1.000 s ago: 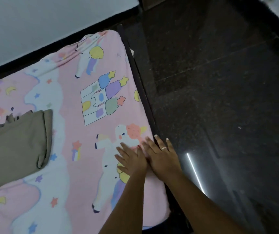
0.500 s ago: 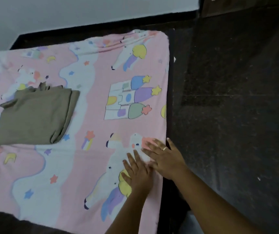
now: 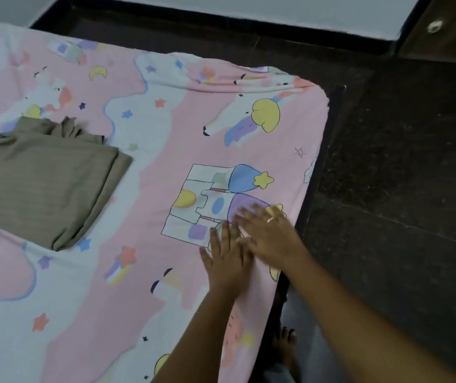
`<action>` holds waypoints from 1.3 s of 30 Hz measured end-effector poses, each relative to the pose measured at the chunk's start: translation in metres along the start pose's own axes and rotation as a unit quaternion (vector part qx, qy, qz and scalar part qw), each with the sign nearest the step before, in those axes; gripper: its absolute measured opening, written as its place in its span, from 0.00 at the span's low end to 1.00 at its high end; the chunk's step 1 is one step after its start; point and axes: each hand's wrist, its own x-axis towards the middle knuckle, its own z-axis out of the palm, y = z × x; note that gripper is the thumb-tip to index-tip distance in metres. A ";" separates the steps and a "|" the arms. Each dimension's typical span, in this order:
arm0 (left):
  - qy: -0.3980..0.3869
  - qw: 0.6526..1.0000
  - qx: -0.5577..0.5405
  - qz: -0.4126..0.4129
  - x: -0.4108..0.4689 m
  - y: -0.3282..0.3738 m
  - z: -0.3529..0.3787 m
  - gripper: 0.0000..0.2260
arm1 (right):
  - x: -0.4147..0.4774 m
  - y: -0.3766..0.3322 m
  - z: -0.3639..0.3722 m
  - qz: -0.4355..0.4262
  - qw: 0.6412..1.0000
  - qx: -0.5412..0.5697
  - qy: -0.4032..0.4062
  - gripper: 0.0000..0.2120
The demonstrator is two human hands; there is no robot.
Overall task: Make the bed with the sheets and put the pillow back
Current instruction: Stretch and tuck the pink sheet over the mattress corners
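Hands [image 3: 228, 262] [image 3: 272, 239] flat, side by side, on sheet [image 3: 166, 150]

Both forearms bare up to the frame edge. Right hand [image 3: 272, 236] wears a thin pale band ring [image 3: 270, 219] on one finger; left hand [image 3: 227, 261] bare. Bare foot [image 3: 285, 346] at bottom, with a scrap of grey cloth [image 3: 276, 376] below it, too blurred to identify.

Pink cartoon-print sheet [image 3: 144, 211] flat across bed
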 end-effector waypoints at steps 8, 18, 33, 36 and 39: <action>0.053 0.996 -0.057 0.038 0.049 0.050 -0.022 0.37 | 0.066 0.131 -0.060 0.230 0.970 -0.038 0.072 0.28; 0.131 0.988 -0.079 0.029 0.098 0.090 -0.030 0.39 | 0.102 0.143 -0.059 -0.044 0.996 -0.056 0.055 0.26; 0.056 0.990 -0.084 -0.097 0.212 0.199 -0.085 0.44 | 0.189 0.240 -0.124 -0.030 0.995 -0.089 -0.029 0.28; 0.059 0.990 -0.083 -0.103 0.227 0.205 -0.090 0.40 | 0.209 0.257 -0.127 -0.071 0.992 -0.108 -0.017 0.26; 0.081 0.987 -0.102 -0.097 0.233 0.207 -0.093 0.37 | 0.229 0.263 -0.133 -0.049 0.994 -0.098 0.001 0.27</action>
